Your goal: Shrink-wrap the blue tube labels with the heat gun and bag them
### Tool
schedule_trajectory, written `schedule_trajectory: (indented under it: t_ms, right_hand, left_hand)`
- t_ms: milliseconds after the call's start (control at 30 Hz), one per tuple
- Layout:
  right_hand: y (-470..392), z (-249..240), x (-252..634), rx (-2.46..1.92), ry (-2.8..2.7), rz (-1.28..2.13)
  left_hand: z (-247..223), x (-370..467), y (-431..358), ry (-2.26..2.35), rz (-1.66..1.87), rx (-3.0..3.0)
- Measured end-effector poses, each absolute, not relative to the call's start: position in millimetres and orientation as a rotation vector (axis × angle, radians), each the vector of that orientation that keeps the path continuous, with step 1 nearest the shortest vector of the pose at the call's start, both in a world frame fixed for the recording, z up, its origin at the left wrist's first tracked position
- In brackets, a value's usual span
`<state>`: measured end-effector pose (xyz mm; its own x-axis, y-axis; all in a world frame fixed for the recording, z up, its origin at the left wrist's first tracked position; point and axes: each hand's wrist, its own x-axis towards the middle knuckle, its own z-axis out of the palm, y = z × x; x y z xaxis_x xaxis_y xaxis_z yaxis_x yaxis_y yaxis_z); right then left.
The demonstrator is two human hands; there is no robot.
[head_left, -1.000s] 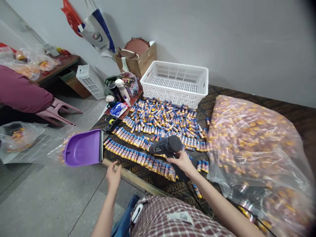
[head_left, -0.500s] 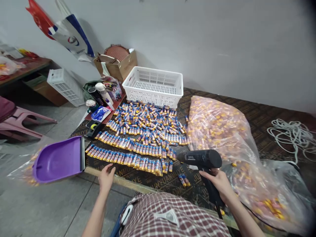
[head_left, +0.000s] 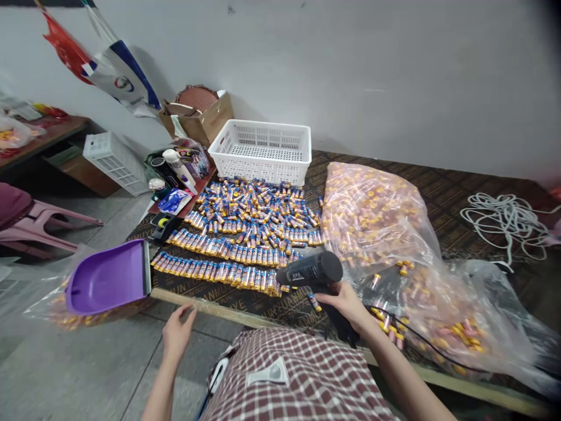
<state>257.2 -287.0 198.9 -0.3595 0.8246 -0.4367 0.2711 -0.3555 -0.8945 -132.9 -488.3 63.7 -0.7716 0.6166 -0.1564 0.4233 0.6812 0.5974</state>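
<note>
My right hand [head_left: 348, 305] is wrapped round the handle of a black hair dryer [head_left: 311, 269]. Its nozzle points left, over the right end of the front row of small bottles [head_left: 214, 272] with blue and yellow ends. Behind that row stands a second row of bottles [head_left: 228, 248], and farther back they lie in a loose heap [head_left: 249, 204]. Just in front of the table's wooden edge, my left hand [head_left: 176, 332] hangs with thumb and fingers apart, holding nothing. A loose bottle [head_left: 314, 302] lies beside my right hand, partly hidden.
A white plastic basket [head_left: 263, 172] stands behind the heap. To the right lies a big clear bag [head_left: 372, 210] of pinkish bottles, with white rope [head_left: 504, 219] beyond. A purple dustpan [head_left: 105, 280] sits off the table's left end. The dryer's cord [head_left: 429, 345] runs right.
My right hand has brought the hair dryer left, its nozzle now over the front row's right end. My left hand has shifted slightly left and down. The view has turned a little.
</note>
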Motion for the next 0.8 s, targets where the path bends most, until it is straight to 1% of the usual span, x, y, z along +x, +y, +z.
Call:
schedule_trajectory:
  t_ms: [167,333,433,600,700,800]
  right_hand:
    - [-307,191,303,-1.638,-1.413,1.581]
    - [-317,181,319,-1.698,-1.247,1.452]
    - [-327,183,333,-1.702,-1.225,1.444]
    - [-355,189,381,-1.777,-1.202,1.393]
    - [-371,182,402,-1.84,-1.153,1.424]
    - [-381,170,404,-1.857,-1.094,1.451]
  left_hand:
    - [56,-123,-507,2.552,0.713,0.813]
    - [55,-110,-493,2.464,0.737,0.905]
    - [55,-105,-483,2.442,0.736,0.965]
    - [49,-98,-483,2.379,0.74,1.034]
    - [43,-93,-489,2.351,0.718,1.049]
    - [41,-85,-491,2.322,0.701,1.062]
